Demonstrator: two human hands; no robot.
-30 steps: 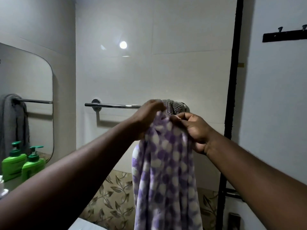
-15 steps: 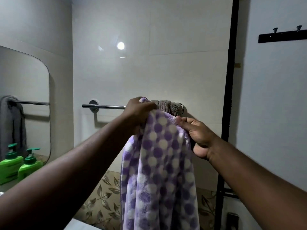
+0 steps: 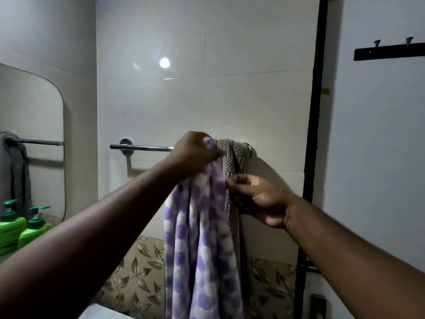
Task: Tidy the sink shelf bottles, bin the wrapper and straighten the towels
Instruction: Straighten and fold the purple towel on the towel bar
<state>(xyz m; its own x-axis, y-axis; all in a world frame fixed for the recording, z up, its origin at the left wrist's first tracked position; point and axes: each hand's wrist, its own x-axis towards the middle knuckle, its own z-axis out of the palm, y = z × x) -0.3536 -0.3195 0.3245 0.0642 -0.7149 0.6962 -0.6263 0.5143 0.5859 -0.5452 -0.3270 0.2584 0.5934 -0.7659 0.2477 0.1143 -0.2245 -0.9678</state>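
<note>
Forearms are stretched in from the bottom corners. Top of the purple spotted towel (image 3: 202, 245) is bunched up and gripped by the left hand (image 3: 194, 155), right at the rail (image 3: 141, 147). Just beside it, the grey towel (image 3: 232, 157) is draped over the rail's right end, and its hanging part is pinched by the right hand (image 3: 262, 199). Further left, green pump bottles (image 3: 30, 229) are seen by the mirror (image 3: 32, 125).
</note>
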